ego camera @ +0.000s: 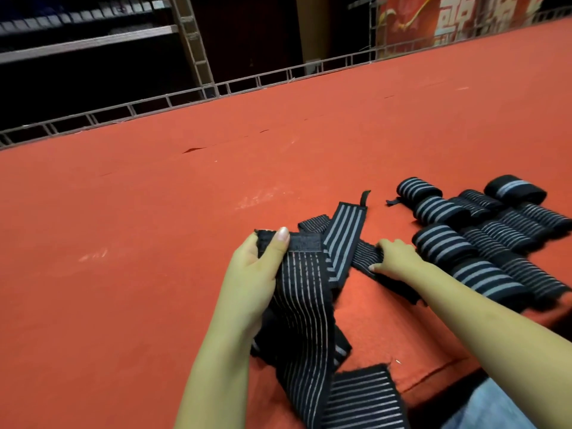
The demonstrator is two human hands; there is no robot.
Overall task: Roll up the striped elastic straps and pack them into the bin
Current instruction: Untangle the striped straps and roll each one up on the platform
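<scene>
My left hand (257, 267) pinches the hook-and-loop end of a long black striped elastic strap (301, 305) draped across the red felt table (154, 227); right hand (391, 255) presses curled fingers on a second loose strap (365, 255). Soft, floppy, light, so I'd start rolling from the stiff end tab. Finished black striped rolls (445, 243) sit right; no bin in view.

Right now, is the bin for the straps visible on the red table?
No, the red table carries only loose straps and rolled straps.
</scene>
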